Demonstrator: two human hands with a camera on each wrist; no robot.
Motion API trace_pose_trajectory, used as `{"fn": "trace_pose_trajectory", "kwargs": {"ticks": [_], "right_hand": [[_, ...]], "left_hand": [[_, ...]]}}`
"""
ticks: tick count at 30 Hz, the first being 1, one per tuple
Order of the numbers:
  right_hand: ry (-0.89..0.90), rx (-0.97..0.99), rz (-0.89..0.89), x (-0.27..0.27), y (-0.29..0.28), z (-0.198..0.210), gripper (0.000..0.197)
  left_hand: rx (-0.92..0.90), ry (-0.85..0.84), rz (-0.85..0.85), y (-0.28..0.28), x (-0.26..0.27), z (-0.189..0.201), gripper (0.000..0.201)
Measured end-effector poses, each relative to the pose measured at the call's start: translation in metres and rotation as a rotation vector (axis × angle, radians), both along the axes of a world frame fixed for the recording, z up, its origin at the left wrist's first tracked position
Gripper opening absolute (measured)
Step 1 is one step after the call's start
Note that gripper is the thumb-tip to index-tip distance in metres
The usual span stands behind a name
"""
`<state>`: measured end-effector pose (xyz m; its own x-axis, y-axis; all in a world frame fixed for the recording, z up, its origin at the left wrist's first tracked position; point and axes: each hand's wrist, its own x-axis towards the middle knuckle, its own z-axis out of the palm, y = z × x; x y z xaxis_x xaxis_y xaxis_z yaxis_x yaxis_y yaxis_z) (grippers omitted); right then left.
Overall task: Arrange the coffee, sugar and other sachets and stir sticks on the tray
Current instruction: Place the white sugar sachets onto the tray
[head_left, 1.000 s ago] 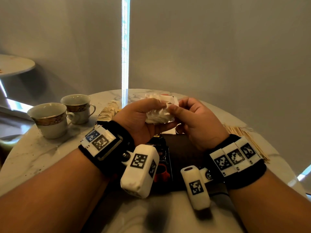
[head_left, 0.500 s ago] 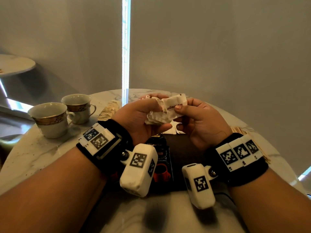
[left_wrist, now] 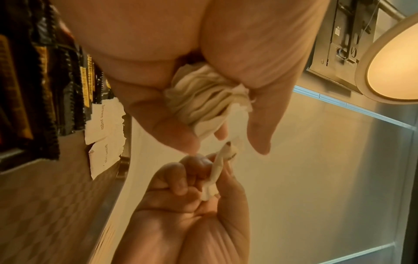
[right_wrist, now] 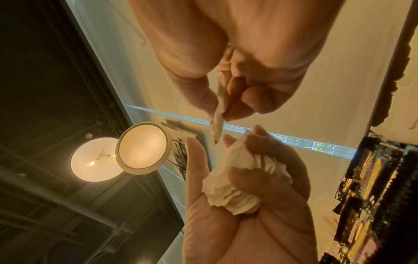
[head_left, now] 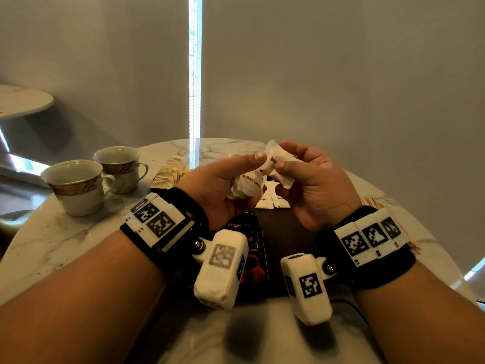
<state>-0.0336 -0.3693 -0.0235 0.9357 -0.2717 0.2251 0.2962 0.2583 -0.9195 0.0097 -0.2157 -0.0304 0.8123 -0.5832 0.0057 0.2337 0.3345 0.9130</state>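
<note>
My left hand (head_left: 225, 177) grips a crumpled bunch of white brown-sugar sachets (head_left: 246, 185), its thumb stretched toward the right hand. My right hand (head_left: 315, 179) pinches a single white sachet (head_left: 278, 166) between thumb and fingers, just above and right of the bunch. The left wrist view shows the bunch (left_wrist: 203, 100) in the palm and the single sachet (left_wrist: 217, 169) pinched below it. Both hands hover over the far end of the dark tray (head_left: 286, 224). Black coffee sachets (head_left: 252, 248) lie in a row on its left side, two white sugar sachets (head_left: 273, 200) at its far edge.
Two gold-banded cups (head_left: 76, 185) stand on the marble table at the left. Pale sachets (head_left: 168, 174) lie beyond the tray's left corner. Wooden stir sticks (head_left: 370, 202) lie on the table right of the tray, partly hidden by my right wrist.
My right hand has drawn one sachet out of the bunch, up and to the right. The left thumb has straightened toward it while the left hand keeps the bunch.
</note>
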Motion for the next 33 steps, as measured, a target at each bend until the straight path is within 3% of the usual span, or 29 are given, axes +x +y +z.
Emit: {"fn": "trace_pose_trajectory", "kwargs": {"ticks": [7, 10, 14, 17, 21, 25, 33], "right_hand": [[-0.010, -0.003, 0.027, -0.002, 0.001, 0.002, 0.032], [0.038, -0.018, 0.064, -0.003, -0.001, 0.001, 0.044], [0.084, -0.084, 0.056, 0.000, -0.004, -0.002, 0.013], [0.081, -0.043, 0.013, 0.006, -0.010, -0.004, 0.018], [0.098, 0.121, -0.091, 0.021, -0.029, -0.009, 0.020], [0.284, 0.186, -0.166, 0.035, -0.046, -0.024, 0.015], [0.618, 0.144, -0.012, 0.042, -0.049, -0.047, 0.011]], "left_hand": [[0.033, -0.010, 0.103, -0.001, 0.002, 0.000, 0.026], [-0.014, -0.001, 0.161, -0.002, 0.003, 0.002, 0.023], [-0.005, 0.005, 0.177, -0.002, 0.004, 0.001, 0.021], [0.013, 0.010, 0.168, -0.001, 0.006, 0.000, 0.030], [0.002, 0.041, 0.208, 0.001, 0.010, 0.001, 0.027], [-0.012, 0.069, 0.221, 0.003, 0.011, 0.002, 0.018], [-0.024, 0.089, 0.237, 0.004, 0.012, 0.003, 0.020]]}}
